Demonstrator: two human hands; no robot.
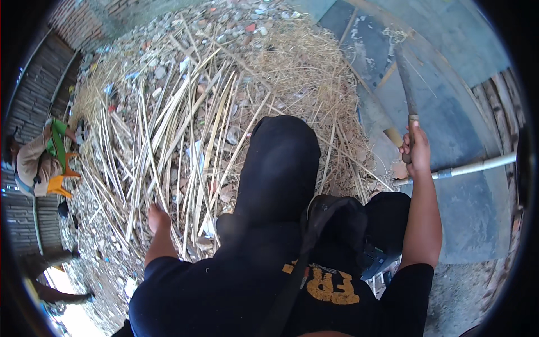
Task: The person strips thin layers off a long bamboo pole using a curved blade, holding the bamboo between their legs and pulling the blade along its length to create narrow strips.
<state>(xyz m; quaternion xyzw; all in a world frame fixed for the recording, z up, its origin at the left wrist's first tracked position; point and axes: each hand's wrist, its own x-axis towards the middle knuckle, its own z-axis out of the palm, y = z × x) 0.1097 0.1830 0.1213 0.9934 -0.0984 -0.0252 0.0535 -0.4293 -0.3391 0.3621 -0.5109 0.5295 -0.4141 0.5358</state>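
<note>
My right hand (416, 150) is closed around the handle of a long dark machete (405, 78). Its slightly curved blade points away from me, over grey flat sheets. On the other side, my left hand (159, 218) is low at the near edge of a spread of split bamboo strips (196, 118). Its fingers are mostly hidden, and whether it grips a strip is not clear. Between the hands my dark-clad knee (281, 151) rises in front of the strips.
Dry straw (309, 67) and rubble lie beyond the strips. Grey sheets (449, 121) cover the right side, where a pale pole (477, 167) crosses. At left a person (36, 163) sits on an orange chair (62, 178) by a bamboo wall (36, 73). A black bag (387, 222) is beside me.
</note>
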